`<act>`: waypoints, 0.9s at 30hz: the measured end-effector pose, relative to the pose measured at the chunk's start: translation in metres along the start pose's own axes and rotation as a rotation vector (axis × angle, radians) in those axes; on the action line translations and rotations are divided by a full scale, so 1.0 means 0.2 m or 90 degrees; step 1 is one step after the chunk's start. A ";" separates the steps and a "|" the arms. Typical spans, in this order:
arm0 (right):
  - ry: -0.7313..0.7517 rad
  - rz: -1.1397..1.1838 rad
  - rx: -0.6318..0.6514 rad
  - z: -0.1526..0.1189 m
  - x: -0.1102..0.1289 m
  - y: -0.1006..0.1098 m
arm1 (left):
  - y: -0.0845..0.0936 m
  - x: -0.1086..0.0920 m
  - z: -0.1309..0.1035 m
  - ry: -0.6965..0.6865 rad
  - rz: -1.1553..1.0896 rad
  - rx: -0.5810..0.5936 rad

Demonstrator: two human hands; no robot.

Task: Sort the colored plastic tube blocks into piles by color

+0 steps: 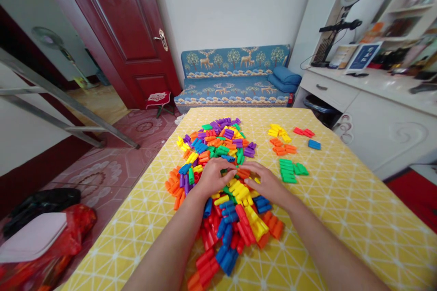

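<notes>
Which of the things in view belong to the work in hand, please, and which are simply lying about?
In the work:
left hand and right hand, both at the pile
mixed pile of coloured plastic pieces
green pieces, orange pieces and yellow pieces, grouped to the right

Lying about:
blue sofa
red stool
red plastic bag

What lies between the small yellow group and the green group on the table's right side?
In the head view, a few orange pieces lie between them.
</notes>
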State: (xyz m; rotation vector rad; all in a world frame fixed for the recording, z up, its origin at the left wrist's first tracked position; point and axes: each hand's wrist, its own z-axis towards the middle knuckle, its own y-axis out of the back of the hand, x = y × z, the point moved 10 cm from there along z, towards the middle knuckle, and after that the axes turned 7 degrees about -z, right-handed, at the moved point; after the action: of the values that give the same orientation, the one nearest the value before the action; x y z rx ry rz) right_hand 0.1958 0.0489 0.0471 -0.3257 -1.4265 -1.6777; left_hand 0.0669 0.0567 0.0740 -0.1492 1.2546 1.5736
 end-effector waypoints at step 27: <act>-0.069 0.070 -0.189 -0.04 -0.02 0.05 | 0.00 0.01 0.00 0.029 -0.066 -0.012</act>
State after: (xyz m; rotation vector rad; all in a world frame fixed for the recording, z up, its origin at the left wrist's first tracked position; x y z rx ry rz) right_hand 0.2082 0.0444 0.0496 -0.6577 -1.2111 -1.8031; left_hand 0.0651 0.0584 0.0730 -0.2601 1.2486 1.4994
